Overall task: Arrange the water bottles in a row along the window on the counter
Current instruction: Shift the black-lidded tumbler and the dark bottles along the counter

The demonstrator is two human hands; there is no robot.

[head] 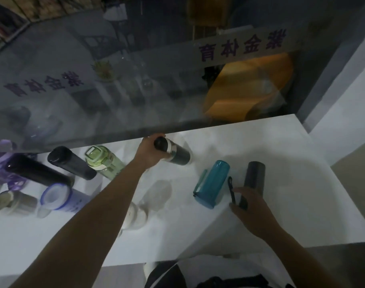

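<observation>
On the white counter [260, 146], my left hand [151, 151] grips the black cap end of a dark green bottle [178, 154] close to the window glass [136, 90]. My right hand [249, 208] holds the lower end of a dark grey bottle [255, 176] and touches its black strap. A teal bottle [211, 187] stands between the two. Along the window to the left stand a light green bottle [103, 162], a black bottle [70, 163], a dark purple-black bottle [35, 170] and a purple bottle [1, 161].
Nearer the front left are a blue-rimmed clear bottle [59, 197], a grey metal bottle [13, 202] and a clear white-capped bottle [146, 204]. The counter's front edge drops off at the bottom. A white wall [343, 100] closes the right side.
</observation>
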